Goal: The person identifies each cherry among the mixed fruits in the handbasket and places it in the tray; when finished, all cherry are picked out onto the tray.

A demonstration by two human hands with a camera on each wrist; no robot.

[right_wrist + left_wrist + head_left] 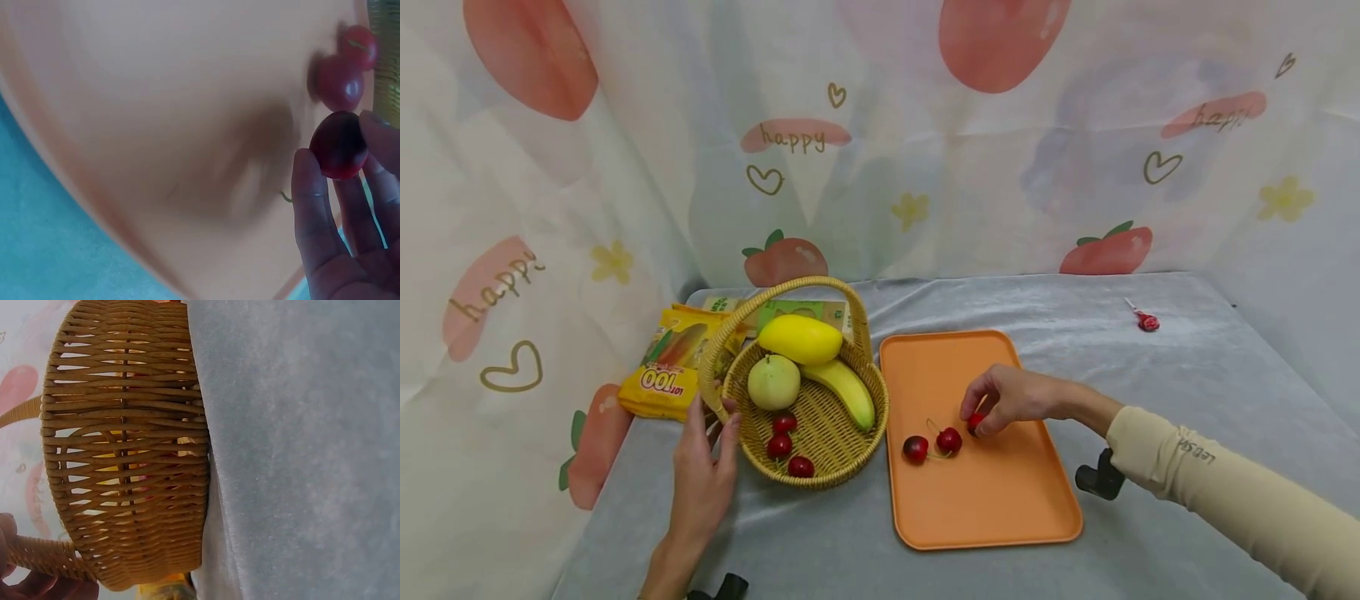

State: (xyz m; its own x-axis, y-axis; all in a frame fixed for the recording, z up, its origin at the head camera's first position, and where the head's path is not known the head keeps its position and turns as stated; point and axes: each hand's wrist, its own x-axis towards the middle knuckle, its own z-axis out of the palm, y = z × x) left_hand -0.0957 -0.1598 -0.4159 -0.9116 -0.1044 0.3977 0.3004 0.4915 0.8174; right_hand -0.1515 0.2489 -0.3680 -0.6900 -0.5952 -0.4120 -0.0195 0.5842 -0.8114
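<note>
Over the orange tray [985,508], my right hand [1017,397] pinches a dark red cherry [339,145] between thumb and fingers. Two more cherries [915,450] with thin stems lie on the tray, left of that hand. My left hand [703,467] holds the handle [47,555] of a wicker basket [880,400] near its left side, fingers curled round it. Inside the basket are a yellow mango-like fruit [800,339], a banana [842,390], a pale green round fruit [773,382] and three cherries [779,446].
Behind the basket on the left lie a yellow snack bag [662,375] and a green-and-tan package [808,312]. A red lollipop [1147,321] is at the far right of the grey cloth [1180,400]. A printed curtain [880,108] hangs along the back.
</note>
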